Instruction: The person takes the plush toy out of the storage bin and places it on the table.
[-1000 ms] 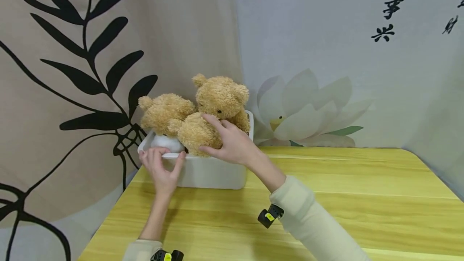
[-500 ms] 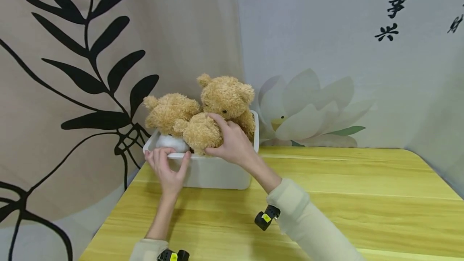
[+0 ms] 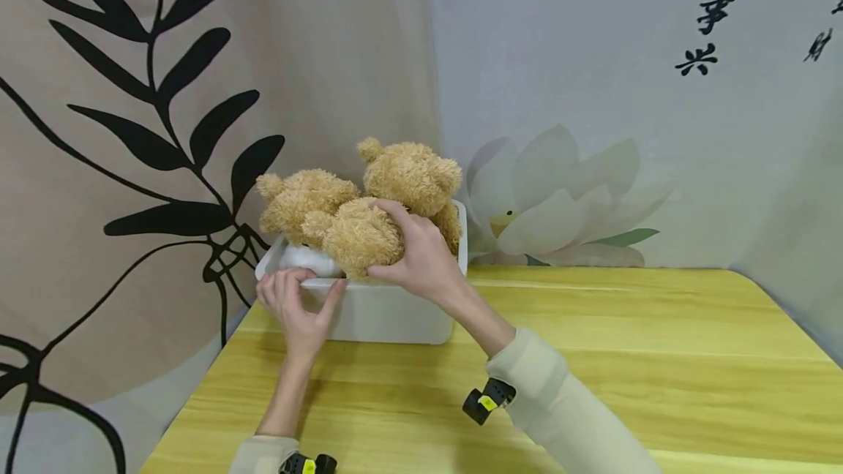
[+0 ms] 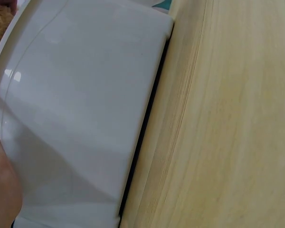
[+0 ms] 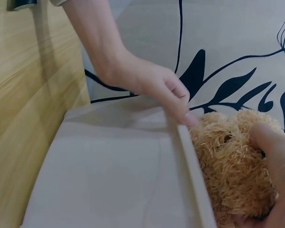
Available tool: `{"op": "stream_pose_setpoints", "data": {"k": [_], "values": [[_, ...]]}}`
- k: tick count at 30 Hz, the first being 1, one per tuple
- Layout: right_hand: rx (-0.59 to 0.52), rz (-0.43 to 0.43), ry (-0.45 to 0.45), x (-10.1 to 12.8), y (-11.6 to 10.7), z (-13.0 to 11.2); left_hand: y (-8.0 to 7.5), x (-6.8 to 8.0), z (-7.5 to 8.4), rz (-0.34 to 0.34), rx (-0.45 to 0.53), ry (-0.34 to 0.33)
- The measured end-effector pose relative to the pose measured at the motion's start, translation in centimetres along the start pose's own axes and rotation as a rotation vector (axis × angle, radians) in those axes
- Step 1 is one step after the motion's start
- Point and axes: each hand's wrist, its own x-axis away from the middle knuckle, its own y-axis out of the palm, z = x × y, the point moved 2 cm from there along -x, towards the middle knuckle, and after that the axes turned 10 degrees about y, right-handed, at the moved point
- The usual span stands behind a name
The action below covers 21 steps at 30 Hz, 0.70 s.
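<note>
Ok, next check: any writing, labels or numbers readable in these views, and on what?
Black brush-style Chinese characters on the grey backdrop, upper right in the head view: partly cut off by the frame edge, too stylised to read reliably.
Yellow tag on the wrist device: too small to read.
White bin, teddy bears, table: no text.

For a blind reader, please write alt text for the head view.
A right hand grips a tan teddy bear in a white bin, while the left hand holds the bin's near rim. The bin stands on a yellow wooden table before printed curtains.
</note>
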Motion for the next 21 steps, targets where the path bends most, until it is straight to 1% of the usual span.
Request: {"op": "stream_pose_setpoints", "data": {"k": [7, 21], "values": [[-0.032, 0.017, -0.005, 0.2, -1.0, -0.8, -0.1, 0.3, -0.4, -0.002, -0.001, 0.012], [-0.175, 0.135, -0.007, -0.1, -4.6, -1.6, 0.0, 0.0, -0.3, -0.01, 0.005, 0.022]]}}
